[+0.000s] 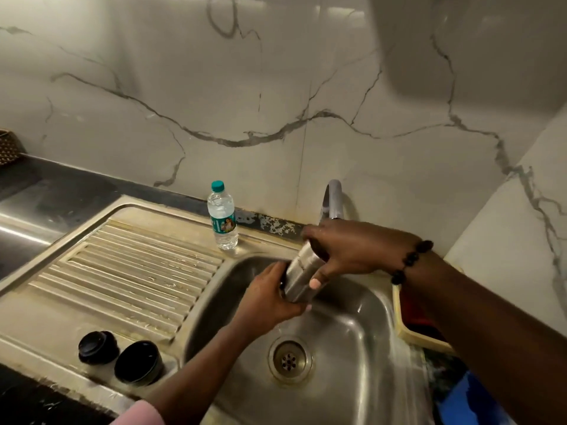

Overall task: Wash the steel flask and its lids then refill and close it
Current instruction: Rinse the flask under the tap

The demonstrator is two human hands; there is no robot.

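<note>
left hand (pixel 270 297): reaches in from lower left, fingers curled round the base end of the flask (pixel 299 276), palm under it.
right hand (pixel 346 250): comes in from the right, forearm crossing the sink corner; fingers wrapped over the flask's top end, thumb lying along the body. Dark bead bracelet (pixel 409 260) at the wrist.
flask: held by both hands over the sink (pixel 352 332) bowl, tilted, top end up toward the tap (pixel 333 199). Brushed steel cylinder, slightly motion-blurred. Mouth hidden by the right hand, can't tell if open.
lids: two, on the sink's front ledge left of the bowl, just beside each other. Left lid (pixel 98 346) black, round, stepped with a knob-like top. Right lid (pixel 138 362) a dark cup shape with a steel rim band.
sink: stainless, dull and stained; ribbed drainboard (pixel 129 271) on the left, round perforated drain (pixel 290 360).
tap: curved steel spout behind the right hand.
bottle (pixel 222 216): clear plastic, teal cap, upright on the back ledge.
wall: glossy white marble-look tile, grey veins.
</note>
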